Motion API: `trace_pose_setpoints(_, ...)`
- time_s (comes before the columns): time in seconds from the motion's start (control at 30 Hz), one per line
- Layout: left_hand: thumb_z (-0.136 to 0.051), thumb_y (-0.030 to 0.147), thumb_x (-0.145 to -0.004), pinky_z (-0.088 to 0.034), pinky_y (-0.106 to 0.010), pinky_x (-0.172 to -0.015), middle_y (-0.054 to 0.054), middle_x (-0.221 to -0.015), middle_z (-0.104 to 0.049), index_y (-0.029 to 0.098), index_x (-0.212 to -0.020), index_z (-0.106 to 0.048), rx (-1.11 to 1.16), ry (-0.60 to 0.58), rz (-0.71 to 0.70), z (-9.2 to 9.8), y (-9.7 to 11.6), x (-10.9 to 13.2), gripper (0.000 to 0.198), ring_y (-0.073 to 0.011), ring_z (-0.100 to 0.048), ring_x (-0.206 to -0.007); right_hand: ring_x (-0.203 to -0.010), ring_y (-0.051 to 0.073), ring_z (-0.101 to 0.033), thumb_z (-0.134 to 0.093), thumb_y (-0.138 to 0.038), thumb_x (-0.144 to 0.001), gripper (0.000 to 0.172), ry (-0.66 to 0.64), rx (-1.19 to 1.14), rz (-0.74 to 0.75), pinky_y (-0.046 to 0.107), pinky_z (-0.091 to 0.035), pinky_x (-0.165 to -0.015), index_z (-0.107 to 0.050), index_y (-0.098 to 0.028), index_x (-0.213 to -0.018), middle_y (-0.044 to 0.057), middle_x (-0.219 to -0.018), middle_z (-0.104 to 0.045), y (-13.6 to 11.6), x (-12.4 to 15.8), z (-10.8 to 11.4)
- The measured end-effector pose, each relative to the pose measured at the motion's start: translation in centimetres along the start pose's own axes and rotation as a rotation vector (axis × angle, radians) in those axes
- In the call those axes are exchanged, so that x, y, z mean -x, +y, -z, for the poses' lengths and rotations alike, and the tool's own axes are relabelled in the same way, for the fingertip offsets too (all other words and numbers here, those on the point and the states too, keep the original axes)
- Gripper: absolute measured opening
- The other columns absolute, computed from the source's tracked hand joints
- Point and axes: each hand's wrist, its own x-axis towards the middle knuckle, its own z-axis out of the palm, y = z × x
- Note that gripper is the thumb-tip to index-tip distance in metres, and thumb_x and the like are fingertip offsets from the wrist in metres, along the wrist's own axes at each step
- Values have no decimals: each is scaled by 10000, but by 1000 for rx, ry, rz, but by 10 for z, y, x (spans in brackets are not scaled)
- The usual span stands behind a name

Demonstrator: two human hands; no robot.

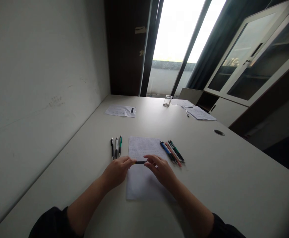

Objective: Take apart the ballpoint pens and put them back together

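Observation:
Both hands meet over a white sheet of paper (144, 147) on the pale table (224, 172). My left hand (117, 171) and my right hand (160, 170) each pinch one end of a short dark pen (140, 162), held level just above the sheet. Three pens (116, 147) lie side by side left of the sheet. Several more pens (173, 152) lie in a row at its right edge.
A small glass jar (167, 100) stands at the far side. Another written sheet (121, 111) lies far left, and more papers with a pen (199, 113) far right. A round cable hole (219, 132) is on the right. A wall runs along the table's left edge.

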Motion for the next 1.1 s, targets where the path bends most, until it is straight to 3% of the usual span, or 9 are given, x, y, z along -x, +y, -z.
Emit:
trace_pose_setpoints(0.07,-421,-10,-865,-469,-229,-670,-26,-930,-631,222,-1170,-556,-1,-1,10,1,0,0,407,-131,-576,-741,-738,165,-653,-650,-387,-882,318,34,-44,7,280,-546,-687,-617,-225,-1153,40,-880,-687,1,0,-1)
trace_pose_setpoints(0.23,-418,7,-880,-474,-235,-681,-33,-928,-635,216,-1158,-565,-12,3,-8,2,1,0,377,-135,-583,-756,-725,172,-651,-606,-331,-918,142,37,16,42,279,-515,-683,-688,-217,-898,38,-796,-702,-4,-2,0)
trace_pose_setpoints(0.37,-426,23,-898,-477,-239,-678,-36,-951,-645,221,-1166,-565,-24,-12,-8,2,2,0,361,-139,-590,-767,-617,148,-616,-497,-343,-979,302,-46,65,15,260,-479,-624,-676,-206,-778,20,-683,-675,-5,-2,4)
trace_pose_setpoints(0.47,-425,31,-908,-478,-240,-671,-39,-958,-648,216,-1165,-565,-28,-12,8,2,2,0,346,-140,-587,-757,-683,161,-633,-552,-377,-948,212,-7,52,15,267,-494,-649,-678,-208,-971,38,-799,-691,-2,-1,2)
trace_pose_setpoints(0.53,-420,32,-913,-479,-240,-671,-41,-959,-649,211,-1167,-566,-26,-7,11,3,1,0,343,-139,-588,-754,-712,166,-636,-623,-385,-904,247,30,26,26,272,-505,-666,-649,-212,-1078,45,-857,-690,0,0,1)
trace_pose_setpoints(0.67,-417,40,-922,-486,-242,-685,-43,-955,-654,210,-1161,-577,-34,-4,-15,4,1,0,334,-138,-596,-766,-740,172,-632,-585,-335,-934,151,4,56,41,280,-484,-691,-676,-216,-905,36,-819,-689,-1,-1,0)
trace_pose_setpoints(0.77,-432,34,-912,-490,-245,-680,-43,-960,-664,213,-1167,-581,-57,-7,-21,4,1,0,345,-143,-604,-774,-668,158,-610,-502,-327,-978,301,-50,92,20,274,-460,-656,-656,-203,-751,22,-712,-664,-2,-2,2)
trace_pose_setpoints(0.97,-462,53,-915,-510,-270,-713,-46,-1022,-680,227,-1185,-578,-89,4,-14,2,0,0,342,-164,-633,-840,-705,156,-614,-628,-354,-906,193,-16,32,-1,259,-472,-660,-650,-206,-1028,34,-863,-674,0,-1,1)
trace_pose_setpoints(1.1,-466,50,-915,-519,-284,-750,-43,-1053,-685,232,-1183,-577,-89,15,-29,1,-1,0,342,-172,-639,-896,-747,161,-614,-601,-306,-927,116,-8,44,46,259,-451,-688,-655,-204,-916,32,-842,-674,0,-1,-2)
